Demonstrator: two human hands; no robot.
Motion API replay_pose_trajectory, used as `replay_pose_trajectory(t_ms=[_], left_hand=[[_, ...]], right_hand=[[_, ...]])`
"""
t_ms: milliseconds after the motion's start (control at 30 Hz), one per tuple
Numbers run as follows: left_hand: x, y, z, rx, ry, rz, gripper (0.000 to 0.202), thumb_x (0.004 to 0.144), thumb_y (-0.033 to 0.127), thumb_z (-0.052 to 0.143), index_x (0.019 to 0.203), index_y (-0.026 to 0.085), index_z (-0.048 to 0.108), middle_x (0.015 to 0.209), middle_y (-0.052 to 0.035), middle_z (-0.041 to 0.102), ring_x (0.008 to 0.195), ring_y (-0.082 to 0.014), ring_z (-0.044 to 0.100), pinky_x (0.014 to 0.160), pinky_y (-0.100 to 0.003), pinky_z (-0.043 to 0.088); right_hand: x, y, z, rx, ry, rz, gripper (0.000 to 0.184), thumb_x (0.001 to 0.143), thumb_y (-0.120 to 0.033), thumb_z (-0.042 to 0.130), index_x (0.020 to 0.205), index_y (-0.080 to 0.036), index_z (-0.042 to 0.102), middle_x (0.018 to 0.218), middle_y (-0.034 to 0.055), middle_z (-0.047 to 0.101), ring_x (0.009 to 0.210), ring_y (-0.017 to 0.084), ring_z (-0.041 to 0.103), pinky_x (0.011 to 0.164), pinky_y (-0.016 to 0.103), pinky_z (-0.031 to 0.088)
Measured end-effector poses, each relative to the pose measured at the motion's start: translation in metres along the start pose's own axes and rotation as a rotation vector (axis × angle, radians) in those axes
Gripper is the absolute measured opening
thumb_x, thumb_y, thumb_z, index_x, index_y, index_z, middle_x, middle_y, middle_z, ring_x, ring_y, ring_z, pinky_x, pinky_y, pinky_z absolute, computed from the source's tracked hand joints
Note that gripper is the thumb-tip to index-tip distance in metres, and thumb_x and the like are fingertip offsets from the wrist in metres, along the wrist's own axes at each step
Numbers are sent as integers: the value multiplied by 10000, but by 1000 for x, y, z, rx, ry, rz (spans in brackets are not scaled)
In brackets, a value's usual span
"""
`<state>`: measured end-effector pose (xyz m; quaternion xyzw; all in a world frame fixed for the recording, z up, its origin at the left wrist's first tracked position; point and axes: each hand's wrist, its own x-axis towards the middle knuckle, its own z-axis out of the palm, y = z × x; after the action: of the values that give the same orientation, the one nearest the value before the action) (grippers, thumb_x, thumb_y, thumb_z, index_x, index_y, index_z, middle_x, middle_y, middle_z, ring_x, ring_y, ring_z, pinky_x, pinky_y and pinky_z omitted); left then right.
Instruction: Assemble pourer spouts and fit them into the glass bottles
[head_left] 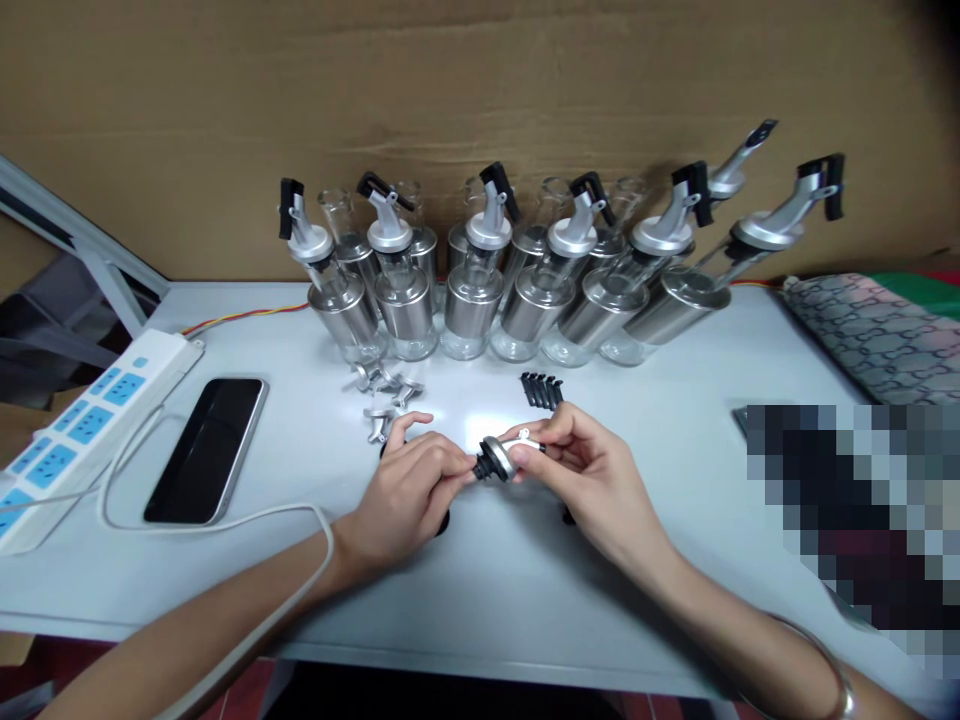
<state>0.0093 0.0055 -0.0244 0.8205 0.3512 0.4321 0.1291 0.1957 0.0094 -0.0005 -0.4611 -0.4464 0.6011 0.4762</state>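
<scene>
Between my two hands is a silver pourer spout (501, 457) with a black ribbed stopper, held sideways above the table. My right hand (592, 475) grips its silver spout end between thumb and fingers. The thumb and index finger of my left hand (412, 485) pinch the tip of the black stopper. Several loose silver spout tops (382, 395) lie just beyond my left hand. A row of small black levers (541, 390) lies beyond my right hand. Small black parts (443, 523) show partly from under my left hand.
Several glass bottles with steel sleeves (405, 310) stand in rows at the back, the front ones topped with pourers. A phone (206, 450), a white power strip (94, 430) and a white cable (247, 515) lie on the left. Patterned fabric (885, 330) sits at right.
</scene>
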Motion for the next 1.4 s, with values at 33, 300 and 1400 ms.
replay_pose_trajectory(t_ms=[33, 300, 1400], left_hand=[[0, -1, 0, -10, 5, 4, 120, 938, 126, 503, 831, 180, 488, 707, 25, 667, 620, -97, 636, 932, -401, 422], [0, 1, 0, -11, -3, 24, 62, 970, 182, 463, 965, 178, 525, 781, -12, 696, 699, -120, 664, 914, -403, 448], [2, 1, -1, -102, -112, -29, 119, 922, 94, 492, 989, 177, 543, 961, -64, 590, 891, -142, 606, 792, -243, 517]], right_hand=[[0, 0, 1, 6, -4, 0, 346, 688, -305, 793, 636, -205, 467, 764, 16, 723, 560, 105, 640, 538, 231, 569], [3, -4, -6, -126, -107, 49, 305, 752, -375, 717, 683, -211, 469, 797, 27, 686, 652, 131, 638, 614, 267, 540], [3, -4, -7, -291, -320, 189, 279, 777, -320, 630, 1021, -194, 580, 739, 4, 639, 720, 166, 651, 735, 329, 524]])
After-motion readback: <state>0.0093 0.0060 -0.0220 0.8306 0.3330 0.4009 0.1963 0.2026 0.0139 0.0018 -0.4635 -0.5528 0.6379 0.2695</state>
